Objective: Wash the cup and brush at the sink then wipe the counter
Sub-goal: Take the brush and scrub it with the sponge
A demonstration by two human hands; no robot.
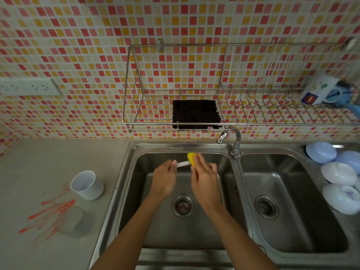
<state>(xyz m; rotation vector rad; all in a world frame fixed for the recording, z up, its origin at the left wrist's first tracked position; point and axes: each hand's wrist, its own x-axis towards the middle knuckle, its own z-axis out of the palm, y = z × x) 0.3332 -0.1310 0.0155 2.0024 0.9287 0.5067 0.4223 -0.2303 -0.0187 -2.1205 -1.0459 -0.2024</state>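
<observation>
Over the left sink basin (224,191) my left hand (164,180) grips the white handle of a brush (183,163). My right hand (204,178) holds a yellow sponge (191,158) against the brush's far end, which is hidden behind the sponge. A white cup (86,185) stands upright on the grey counter (39,162) left of the sink. Red-orange smears (50,213) streak the counter in front of the cup. A black cloth (194,114) lies in the wire rack above the sink.
A clear glass container (72,221) sits on the smears. The tap (231,137) stands between the two basins. Several pale bowls (337,172) lie upside down right of the sink. A mug (321,90) rests in the wall rack (136,121). A power socket (29,87) is on the left wall.
</observation>
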